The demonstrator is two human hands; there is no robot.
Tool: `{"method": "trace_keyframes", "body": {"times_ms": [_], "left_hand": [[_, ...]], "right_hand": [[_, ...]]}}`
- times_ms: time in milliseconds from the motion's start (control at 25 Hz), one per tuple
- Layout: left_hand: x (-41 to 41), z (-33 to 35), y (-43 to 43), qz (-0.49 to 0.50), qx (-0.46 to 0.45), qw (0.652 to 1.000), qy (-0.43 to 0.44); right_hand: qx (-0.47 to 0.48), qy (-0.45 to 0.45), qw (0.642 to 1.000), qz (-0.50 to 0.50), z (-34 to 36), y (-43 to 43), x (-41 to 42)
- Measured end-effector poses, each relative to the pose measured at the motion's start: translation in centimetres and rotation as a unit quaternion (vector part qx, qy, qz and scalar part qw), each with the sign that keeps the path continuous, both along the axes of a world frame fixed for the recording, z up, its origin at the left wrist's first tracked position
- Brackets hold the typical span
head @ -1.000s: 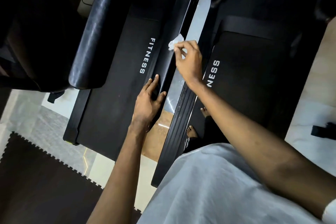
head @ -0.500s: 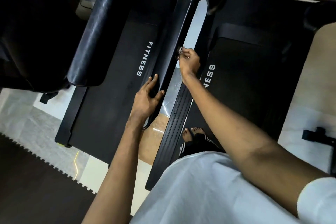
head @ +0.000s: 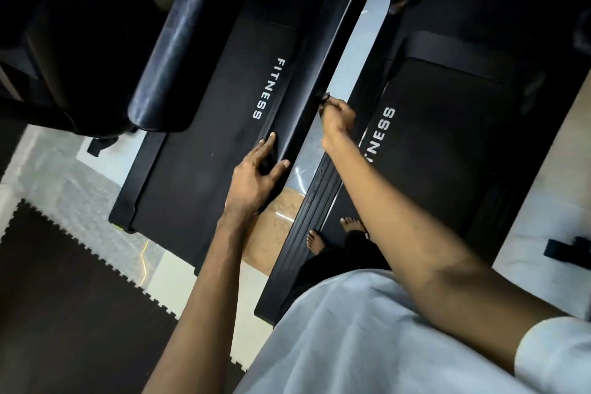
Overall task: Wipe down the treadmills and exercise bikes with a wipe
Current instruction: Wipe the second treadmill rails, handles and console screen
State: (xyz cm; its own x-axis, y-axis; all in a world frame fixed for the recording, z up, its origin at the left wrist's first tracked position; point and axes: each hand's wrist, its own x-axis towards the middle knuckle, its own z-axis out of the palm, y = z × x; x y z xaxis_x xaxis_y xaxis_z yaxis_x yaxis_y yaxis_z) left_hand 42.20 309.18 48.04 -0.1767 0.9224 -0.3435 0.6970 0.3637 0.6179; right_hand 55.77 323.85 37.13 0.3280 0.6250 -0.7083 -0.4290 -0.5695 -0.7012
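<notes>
Gym floor [head: 96, 176], two treadmills [head: 208, 137] side by side. Left hand [head: 256, 176]: rests spread-fingered on rail [head: 319, 57]. Right hand [head: 337, 115]: presses curled against it just beyond, contents hidden.

Dressed in a loose pale grey-blue cloth top [head: 367, 339], its wide pale short sleeve [head: 553, 358] ending far up the arm from the right hand [head: 337, 118]. Bare-armed from there to the wrist. Lower down, behind the right hand, clad in dark trousers [head: 335, 262] above bare feet [head: 315, 241].
</notes>
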Motion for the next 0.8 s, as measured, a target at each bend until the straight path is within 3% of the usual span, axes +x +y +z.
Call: {"method": "trace_keyframes", "body": {"times_ms": [120,240,360,480,720,800], "left_hand": [[-0.9,-0.3,-1.2,0.001,-0.004,1.000,-0.009],[-1.4,-0.7,-1.5,-0.010,0.003,1.000,-0.002],[-1.5,-0.7,-1.9,-0.026,0.011,1.000,0.005],[-2.3,-0.7,-2.8,-0.058,0.010,0.998,0.012],[-3.9,-0.6,-5.1,-0.079,0.024,0.997,0.001],[-4.1,-0.6,-5.3,-0.090,0.027,0.995,0.012]], "right_hand": [[0.023,0.039,0.999,0.008,0.4,-1.8,-0.2],[0.122,0.036,0.992,0.011,2.5,-3.7,0.1],[0.237,-0.106,0.965,0.037,4.1,-4.8,0.1],[0.283,-0.254,0.922,0.071,4.5,-5.6,-0.1],[0.350,-0.316,0.871,0.137,4.0,-9.6,-1.1],[0.351,-0.287,0.883,0.125,3.1,-11.6,-1.7]]}}
